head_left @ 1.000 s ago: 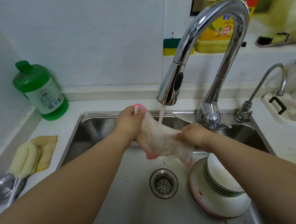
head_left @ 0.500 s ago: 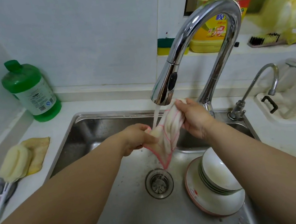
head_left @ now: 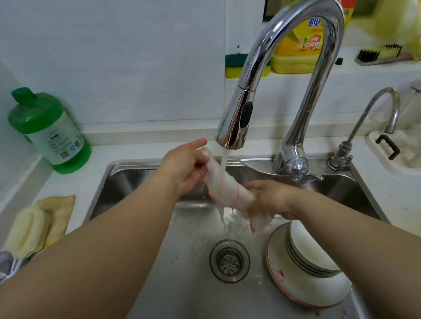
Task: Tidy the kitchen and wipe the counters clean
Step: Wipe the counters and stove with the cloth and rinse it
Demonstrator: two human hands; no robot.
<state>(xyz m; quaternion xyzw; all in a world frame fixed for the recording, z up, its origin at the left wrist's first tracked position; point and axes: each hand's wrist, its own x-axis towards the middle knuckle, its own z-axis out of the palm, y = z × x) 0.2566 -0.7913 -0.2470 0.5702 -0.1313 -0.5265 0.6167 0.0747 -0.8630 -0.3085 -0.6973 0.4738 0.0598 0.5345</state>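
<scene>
Under the tap (head_left: 283,69), both hands grip a rolled cloth (head_left: 227,186) in the running water, left hand (head_left: 186,168) and right hand (head_left: 270,198) fingers clamped round its ends.

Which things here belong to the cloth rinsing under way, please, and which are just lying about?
In use: cloth, left hand, right hand, faucet, sink.
Lying about: green bottle, bowls, sponge, brush.

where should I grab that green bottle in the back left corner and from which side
Grip the green bottle round its narrower upper shoulder, just below the cap, coming from the front right. It stands upright in the corner with walls close behind and to its left, so only the sink side looks open.
</scene>
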